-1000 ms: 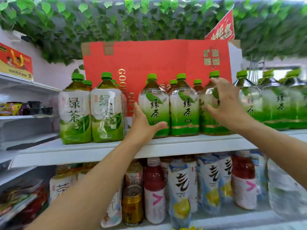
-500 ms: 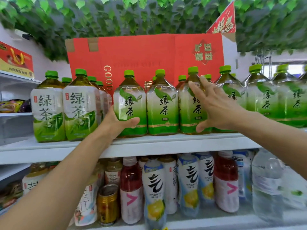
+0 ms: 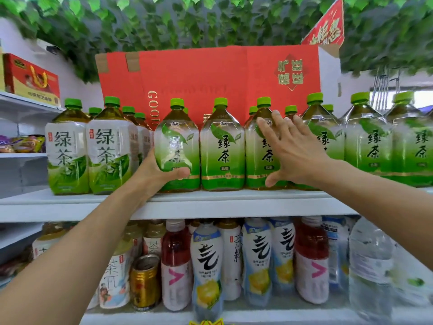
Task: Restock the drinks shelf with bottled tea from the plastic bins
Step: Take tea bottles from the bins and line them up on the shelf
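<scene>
A row of big green-tea bottles with green caps stands on the upper white shelf (image 3: 210, 202). My left hand (image 3: 159, 172) grips the lower left side of one green-tea bottle (image 3: 178, 137), thumb across its front. To its right stands a second green-tea bottle (image 3: 222, 146), untouched. My right hand (image 3: 293, 148) lies flat with spread fingers against a third green-tea bottle (image 3: 260, 158) and its right neighbour, holding nothing. Two white-labelled tea bottles (image 3: 89, 151) stand at the left end of the row.
A red cardboard box (image 3: 210, 78) stands behind the row under hanging green leaves. The lower shelf (image 3: 257, 315) holds several smaller drinks, a gold can (image 3: 144, 282) and a large water bottle (image 3: 370, 266). White side shelves with snacks (image 3: 23, 144) stand at the left.
The view has shifted, so the bottles sit further right. My left hand stays on the same bottle; my right hand has slid left and lower across the bottle fronts.
</scene>
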Demonstrator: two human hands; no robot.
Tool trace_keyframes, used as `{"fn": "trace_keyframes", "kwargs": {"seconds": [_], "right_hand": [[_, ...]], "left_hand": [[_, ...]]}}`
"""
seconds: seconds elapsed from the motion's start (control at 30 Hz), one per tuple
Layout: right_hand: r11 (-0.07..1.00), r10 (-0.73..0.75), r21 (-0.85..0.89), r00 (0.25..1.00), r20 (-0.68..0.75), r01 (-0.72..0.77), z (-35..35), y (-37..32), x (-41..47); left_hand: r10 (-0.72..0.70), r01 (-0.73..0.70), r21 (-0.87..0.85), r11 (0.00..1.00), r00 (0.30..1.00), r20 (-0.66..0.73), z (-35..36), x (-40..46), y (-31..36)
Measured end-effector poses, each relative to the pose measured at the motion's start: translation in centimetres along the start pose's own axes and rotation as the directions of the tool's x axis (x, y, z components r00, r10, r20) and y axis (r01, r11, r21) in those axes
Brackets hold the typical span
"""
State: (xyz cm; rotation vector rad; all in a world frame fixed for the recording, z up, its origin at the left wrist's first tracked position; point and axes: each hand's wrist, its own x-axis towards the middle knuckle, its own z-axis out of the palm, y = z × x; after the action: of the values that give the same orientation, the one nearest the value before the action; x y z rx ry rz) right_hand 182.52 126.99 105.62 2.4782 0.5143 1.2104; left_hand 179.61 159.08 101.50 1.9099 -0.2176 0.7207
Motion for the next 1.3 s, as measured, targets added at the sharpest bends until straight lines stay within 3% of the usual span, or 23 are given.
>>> {"fn": "trace_keyframes", "kwargs": {"seconds": [0.47,0.67,0.83,0.9,1.0,1.13,1.2,1.3], "right_hand": [[0.994,0.06,0.092,0.998,-0.025,-0.058,-0.1,-2.0,-2.3],[0.986,0.065,0.154,0.997,-0.046,-0.057,0.6,-1.0,-7.4],[0.918,0.303,0.296,0.948,-0.094,-0.264,-0.1,2.1,-9.4],[0.922,0.317,0.252,0.947,-0.052,-0.295,0.3,3.4,-9.6],[0.956,0.28,0.095,0.96,-0.006,-0.278,1.2,5.2,-9.8],[0.98,0.188,0.068,0.982,-0.03,-0.186,2.0,6.2,-9.5],[0.988,0.14,0.064,0.99,-0.028,-0.138,2.1,6.8,-9.3],[0.994,0.09,0.058,0.996,-0.03,-0.088,2.3,7.6,-8.8]], "left_hand": [[0.012,-0.006,0.072,0.997,0.996,-0.086,0.5,-1.1,0.0],[0.172,-0.126,0.244,0.962,0.968,-0.18,1.1,-1.7,-0.5],[0.272,-0.165,0.345,0.924,0.918,-0.289,1.8,-2.2,-0.1],[0.321,-0.161,0.422,0.892,0.884,-0.341,2.5,-2.8,0.3],[0.478,-0.267,0.559,0.785,0.834,-0.274,5.0,-4.1,1.5],[0.636,-0.49,0.623,0.61,0.771,-0.016,10.3,-4.1,5.1],[0.612,-0.514,0.617,0.595,0.788,0.066,13.2,-3.5,6.7],[0.534,-0.416,0.656,0.63,0.845,0.023,16.7,-2.1,7.4]]}}
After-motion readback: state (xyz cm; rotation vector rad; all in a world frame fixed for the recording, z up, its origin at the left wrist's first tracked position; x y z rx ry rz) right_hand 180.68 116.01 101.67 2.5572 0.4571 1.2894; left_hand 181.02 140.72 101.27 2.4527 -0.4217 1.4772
